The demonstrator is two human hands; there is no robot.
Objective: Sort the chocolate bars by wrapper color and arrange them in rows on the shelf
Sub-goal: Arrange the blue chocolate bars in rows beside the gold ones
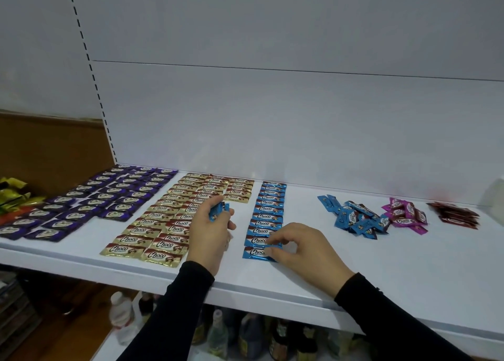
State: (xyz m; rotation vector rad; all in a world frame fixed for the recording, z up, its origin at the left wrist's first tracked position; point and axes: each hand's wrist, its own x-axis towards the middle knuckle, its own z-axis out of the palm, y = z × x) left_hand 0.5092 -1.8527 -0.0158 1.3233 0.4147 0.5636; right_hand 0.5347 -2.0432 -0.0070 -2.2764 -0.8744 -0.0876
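On the white shelf (381, 265) lie purple bars (103, 197) in rows at the left, gold bars (174, 218) in rows beside them, and one column of blue bars (266, 210) in the middle. My left hand (210, 229) holds a few blue bars (218, 210) above the gold rows. My right hand (297, 248) pinches the right end of the nearest blue bar (256, 252) at the front of the column. Loose piles of blue bars (357, 217), pink bars (407, 214) and dark red bars (458, 214) lie at the right.
The shelf's front edge (245, 292) runs across below my wrists. Bottles (245, 336) stand on a lower shelf. Yellow-green packets (13, 194) lie at the far left. A slotted upright (92, 74) and white back panel rise behind the shelf.
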